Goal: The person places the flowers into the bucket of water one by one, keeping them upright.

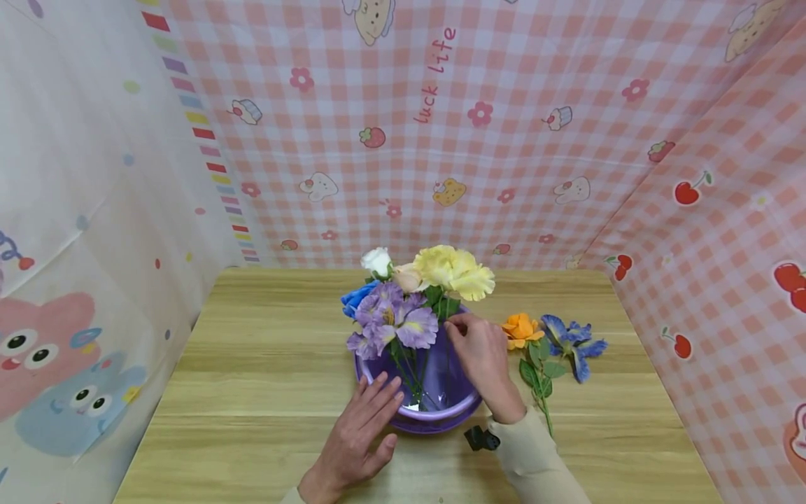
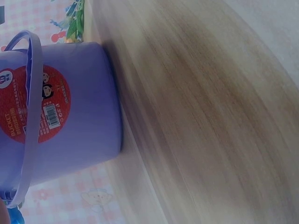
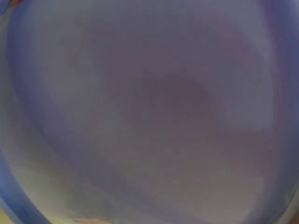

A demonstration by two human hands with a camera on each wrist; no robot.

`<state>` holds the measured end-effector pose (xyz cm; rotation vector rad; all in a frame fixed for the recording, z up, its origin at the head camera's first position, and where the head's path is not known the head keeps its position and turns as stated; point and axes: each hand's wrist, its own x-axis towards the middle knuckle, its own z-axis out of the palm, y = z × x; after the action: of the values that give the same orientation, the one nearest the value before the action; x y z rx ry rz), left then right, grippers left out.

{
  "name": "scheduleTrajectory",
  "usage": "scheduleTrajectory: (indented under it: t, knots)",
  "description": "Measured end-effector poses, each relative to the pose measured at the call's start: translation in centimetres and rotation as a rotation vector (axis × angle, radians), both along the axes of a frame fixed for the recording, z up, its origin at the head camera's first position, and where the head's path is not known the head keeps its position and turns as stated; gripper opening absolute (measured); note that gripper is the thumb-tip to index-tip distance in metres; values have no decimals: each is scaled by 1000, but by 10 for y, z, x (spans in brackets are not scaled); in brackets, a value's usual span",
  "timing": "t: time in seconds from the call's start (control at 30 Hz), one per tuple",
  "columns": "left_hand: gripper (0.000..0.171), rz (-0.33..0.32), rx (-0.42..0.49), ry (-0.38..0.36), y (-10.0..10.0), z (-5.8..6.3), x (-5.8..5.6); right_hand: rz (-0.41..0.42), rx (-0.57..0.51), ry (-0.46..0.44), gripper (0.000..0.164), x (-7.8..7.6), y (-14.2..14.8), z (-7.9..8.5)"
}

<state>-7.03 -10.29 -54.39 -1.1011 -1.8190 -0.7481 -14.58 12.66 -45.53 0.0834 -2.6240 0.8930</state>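
A purple bucket [image 1: 434, 416] stands on the table, with several flowers upright in it. A large yellow flower [image 1: 453, 271] rises at its far right side. My right hand [image 1: 481, 353] is over the right part of the bucket, thumb and forefinger pinching the yellow flower's thin green stem. Straight fingers of my left hand [image 1: 362, 434] rest at the near left rim. Purple flowers [image 1: 393, 322], a white rose [image 1: 376, 261], a pale peach rose [image 1: 408, 278] and a blue flower [image 1: 355, 301] crowd the left side. The left wrist view shows the bucket wall [image 2: 88, 102] with its red label.
On the table right of the bucket lie an orange rose [image 1: 521, 329] with a leafy stem and a blue-violet iris [image 1: 574, 343]. A small black object [image 1: 482, 439] is by my right sleeve. Pink checked cloth [image 1: 403, 161] hangs behind the table.
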Motion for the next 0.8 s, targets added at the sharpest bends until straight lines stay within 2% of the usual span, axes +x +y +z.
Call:
scheduleTrajectory:
  t: [0.2, 0.4, 0.63, 0.8]
  knots:
    - [48, -1, -3, -2, 0, 0, 0, 33, -22, 19, 8, 6, 2, -1]
    - [48, -6, 11, 2, 1, -1, -1, 66, -72, 159, 9, 20, 10, -5]
    - [47, -15, 31, 13, 3, -1, -2, 103, -300, 258, 11, 31, 33, -9]
    - [47, -20, 40, 19, 4, -1, -3, 89, -442, 302, 12, 38, 50, -11]
